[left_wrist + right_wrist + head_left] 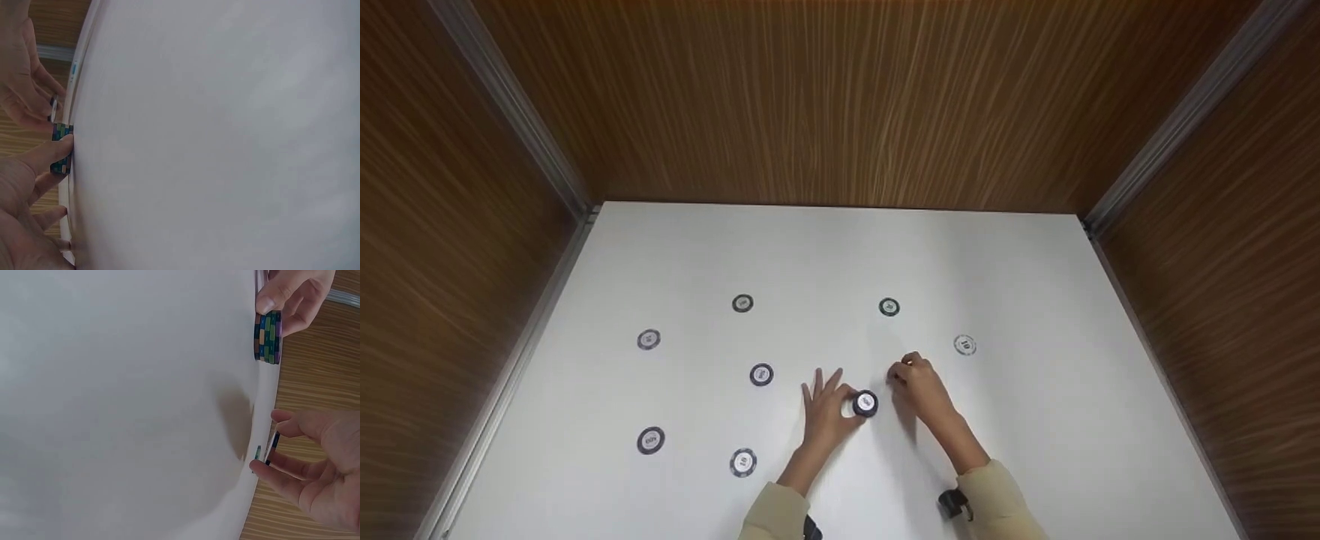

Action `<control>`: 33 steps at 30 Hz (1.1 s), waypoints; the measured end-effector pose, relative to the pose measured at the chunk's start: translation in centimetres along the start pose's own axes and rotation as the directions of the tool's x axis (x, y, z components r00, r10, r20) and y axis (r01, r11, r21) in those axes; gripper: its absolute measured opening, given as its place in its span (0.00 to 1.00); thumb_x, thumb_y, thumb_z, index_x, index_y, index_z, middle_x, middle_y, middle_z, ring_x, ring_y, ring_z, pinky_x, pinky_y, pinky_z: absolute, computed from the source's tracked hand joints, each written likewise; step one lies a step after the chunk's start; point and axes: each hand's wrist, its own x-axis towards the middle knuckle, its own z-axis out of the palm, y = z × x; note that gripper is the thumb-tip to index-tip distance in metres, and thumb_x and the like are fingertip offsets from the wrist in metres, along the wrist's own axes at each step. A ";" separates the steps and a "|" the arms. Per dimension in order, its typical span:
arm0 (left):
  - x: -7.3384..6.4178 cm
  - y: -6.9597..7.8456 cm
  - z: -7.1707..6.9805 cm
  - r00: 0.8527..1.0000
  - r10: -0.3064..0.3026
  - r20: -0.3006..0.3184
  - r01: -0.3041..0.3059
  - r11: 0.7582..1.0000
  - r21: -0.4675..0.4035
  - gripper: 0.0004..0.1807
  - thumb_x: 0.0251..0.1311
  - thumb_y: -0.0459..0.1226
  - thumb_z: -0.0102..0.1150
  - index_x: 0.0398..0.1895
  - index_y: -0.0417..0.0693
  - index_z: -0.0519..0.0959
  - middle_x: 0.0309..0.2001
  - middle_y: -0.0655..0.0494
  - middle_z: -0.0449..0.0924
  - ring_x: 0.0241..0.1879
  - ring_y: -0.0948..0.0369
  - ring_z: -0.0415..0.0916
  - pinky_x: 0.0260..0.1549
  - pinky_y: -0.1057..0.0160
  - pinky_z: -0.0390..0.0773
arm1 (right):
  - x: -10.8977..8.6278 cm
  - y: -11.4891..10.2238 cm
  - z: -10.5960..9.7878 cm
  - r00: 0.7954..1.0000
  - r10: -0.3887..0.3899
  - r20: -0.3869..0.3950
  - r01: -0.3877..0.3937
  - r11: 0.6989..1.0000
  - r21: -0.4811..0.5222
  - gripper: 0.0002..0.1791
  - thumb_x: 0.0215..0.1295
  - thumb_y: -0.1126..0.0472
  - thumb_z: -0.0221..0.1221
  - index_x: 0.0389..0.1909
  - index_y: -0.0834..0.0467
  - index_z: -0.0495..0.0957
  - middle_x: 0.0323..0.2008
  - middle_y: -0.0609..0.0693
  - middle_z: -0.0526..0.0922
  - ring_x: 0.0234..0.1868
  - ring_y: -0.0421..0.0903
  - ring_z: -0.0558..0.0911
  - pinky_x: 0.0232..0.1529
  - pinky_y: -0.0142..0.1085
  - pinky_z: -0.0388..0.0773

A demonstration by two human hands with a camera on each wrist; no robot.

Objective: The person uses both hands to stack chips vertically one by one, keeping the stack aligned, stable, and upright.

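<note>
My left hand pinches the sides of a short stack of poker chips between thumb and index finger, its other fingers spread. In the right wrist view the stack shows coloured edges of several chips and stands on the white table. To the right of the stack, my right hand holds a single poker chip on edge between thumb and fingers, raised and apart from the stack. From the head view that chip is mostly hidden by the fingers; the left wrist view shows its pale face.
Loose chips lie flat on the white table: several to the left, including a 10 chip, a green-edged chip farther back, and a white 10 chip to the right. Brown wood-grain panels enclose the back and sides.
</note>
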 end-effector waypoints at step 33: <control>0.0 -0.4 -0.1 0.999 0.046 -0.021 -0.046 0.999 0.018 0.16 0.40 0.44 0.71 0.33 0.50 0.79 0.60 0.43 0.67 0.63 0.36 0.50 0.57 0.32 0.44 | -2.8 -3.6 1.3 0.960 -0.280 -0.011 0.280 0.960 0.000 0.07 0.50 0.72 0.64 0.30 0.60 0.82 0.35 0.55 0.76 0.35 0.49 0.77 0.37 0.35 0.79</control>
